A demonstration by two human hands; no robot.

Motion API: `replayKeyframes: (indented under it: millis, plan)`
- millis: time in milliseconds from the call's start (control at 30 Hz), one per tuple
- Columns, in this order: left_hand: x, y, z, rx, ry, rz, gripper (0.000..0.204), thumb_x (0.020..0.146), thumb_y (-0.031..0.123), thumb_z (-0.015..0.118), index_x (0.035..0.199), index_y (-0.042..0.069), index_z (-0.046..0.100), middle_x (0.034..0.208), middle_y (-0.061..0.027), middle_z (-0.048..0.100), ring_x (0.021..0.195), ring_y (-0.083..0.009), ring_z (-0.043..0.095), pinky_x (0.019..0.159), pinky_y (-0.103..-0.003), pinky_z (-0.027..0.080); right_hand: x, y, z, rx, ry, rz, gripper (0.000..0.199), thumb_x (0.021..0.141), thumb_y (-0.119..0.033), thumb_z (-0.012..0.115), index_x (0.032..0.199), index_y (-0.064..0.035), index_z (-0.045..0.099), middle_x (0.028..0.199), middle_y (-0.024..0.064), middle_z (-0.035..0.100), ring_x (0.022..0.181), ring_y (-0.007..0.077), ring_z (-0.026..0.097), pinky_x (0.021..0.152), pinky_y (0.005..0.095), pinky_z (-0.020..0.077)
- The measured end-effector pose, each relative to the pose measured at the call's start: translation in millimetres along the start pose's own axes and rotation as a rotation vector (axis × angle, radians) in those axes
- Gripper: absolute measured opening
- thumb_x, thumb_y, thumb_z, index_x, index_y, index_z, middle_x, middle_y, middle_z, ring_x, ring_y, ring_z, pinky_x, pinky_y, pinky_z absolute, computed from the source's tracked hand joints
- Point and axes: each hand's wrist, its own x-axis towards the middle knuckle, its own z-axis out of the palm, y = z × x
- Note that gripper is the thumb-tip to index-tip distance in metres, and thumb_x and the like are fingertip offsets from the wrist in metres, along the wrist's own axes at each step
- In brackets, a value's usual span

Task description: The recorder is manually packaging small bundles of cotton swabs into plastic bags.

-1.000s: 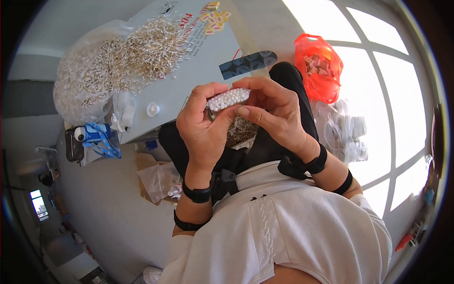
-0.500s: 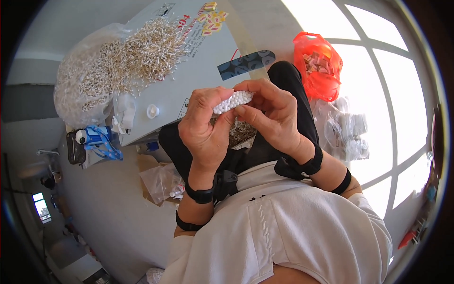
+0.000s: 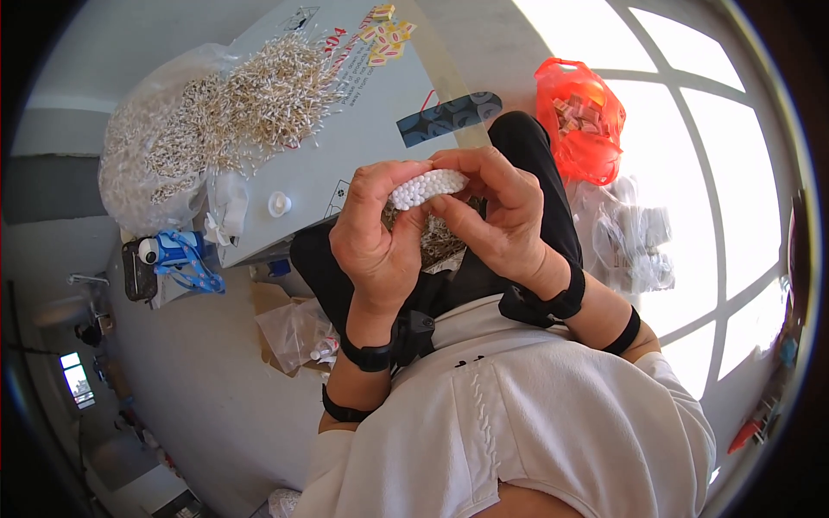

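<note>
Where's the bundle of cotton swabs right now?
In the head view, just above centre, the bundle is held between the left hand and right hand, over black trousers.

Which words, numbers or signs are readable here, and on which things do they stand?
Pale grey flat tabletop: large red characters and smaller dark lines; wording not copied here.
Same tabletop: black-outlined pictograms, one beside the left hand.
Small yellow-and-white paper pieces: red marks, too small to read.
White cotton-swab bundle, held by that hand and the right hand: no print visible.

There are 2 hands (image 3: 373, 237), 1 swab bundle (image 3: 427, 187), 4 armbands (image 3: 625, 334), 1 red bag (image 3: 587, 155).
</note>
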Motion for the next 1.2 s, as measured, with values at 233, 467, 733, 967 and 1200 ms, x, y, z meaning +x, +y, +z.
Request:
replayKeyframes:
  millis: [233, 467, 733, 967, 1200]
  plan:
    - [-3.3, -3.6, -5.2, 0.031, -0.088, 0.017, 0.036, 0.079, -0.006, 0.068, 0.112, -0.005, 0.053, 0.108, -0.0137, 0.063, 0.099, -0.0190, 0.061, 0.090, -0.030, 0.048, 0.3, -0.3, -0.3, 0.010, -0.008, -0.009, 0.025, 0.078, -0.004, 0.067, 0.100, 0.0001, 0.058, 0.080, 0.0075, 0.064, 0.066, 0.0110, 0.062, 0.062, 0.0222, 0.0507]
    - [1.6, -5.1, -5.4, -0.055, -0.059, 0.047, 0.033, 0.074, -0.009, 0.067, 0.106, -0.003, 0.057, 0.104, -0.0138, 0.064, 0.095, -0.0228, 0.061, 0.087, -0.032, 0.048, -0.4, 5.7, -2.3, 0.021, -0.014, -0.044, 0.027, 0.074, -0.001, 0.067, 0.100, 0.0003, 0.058, 0.091, 0.0087, 0.064, 0.074, 0.0127, 0.062, 0.067, 0.0234, 0.0505]
    - [18.6, -4.2, -22.0, 0.089, -0.197, 0.120, 0.027, 0.068, 0.000, 0.073, 0.093, 0.001, 0.065, 0.094, -0.0090, 0.065, 0.091, -0.0243, 0.059, 0.082, -0.033, 0.047, 0.6, 11.2, -7.2, 0.037, -0.066, -0.078, 0.028, 0.073, 0.000, 0.067, 0.101, 0.0006, 0.059, 0.102, 0.0101, 0.063, 0.083, 0.0141, 0.061, 0.072, 0.0246, 0.0494]
    - [12.8, -17.8, -24.4, -0.149, -0.224, -0.053, 0.025, 0.070, -0.003, 0.074, 0.094, 0.001, 0.065, 0.093, -0.0073, 0.064, 0.090, -0.0195, 0.059, 0.081, -0.029, 0.047, -1.2, 15.0, -5.1, 0.080, -0.092, -0.015, 0.027, 0.074, 0.001, 0.067, 0.100, 0.0006, 0.059, 0.100, 0.0083, 0.062, 0.078, 0.0115, 0.059, 0.068, 0.0233, 0.0492]
    - [10.7, -28.3, -23.5, -0.286, -0.222, -0.215, 0.025, 0.072, -0.005, 0.071, 0.096, -0.001, 0.065, 0.098, -0.0072, 0.063, 0.089, -0.0155, 0.058, 0.081, -0.027, 0.046, -5.4, 27.7, 0.2, 0.063, -0.045, 0.051, 0.026, 0.074, 0.002, 0.068, 0.099, 0.0006, 0.059, 0.091, 0.0056, 0.062, 0.070, 0.0085, 0.059, 0.062, 0.0220, 0.0483]
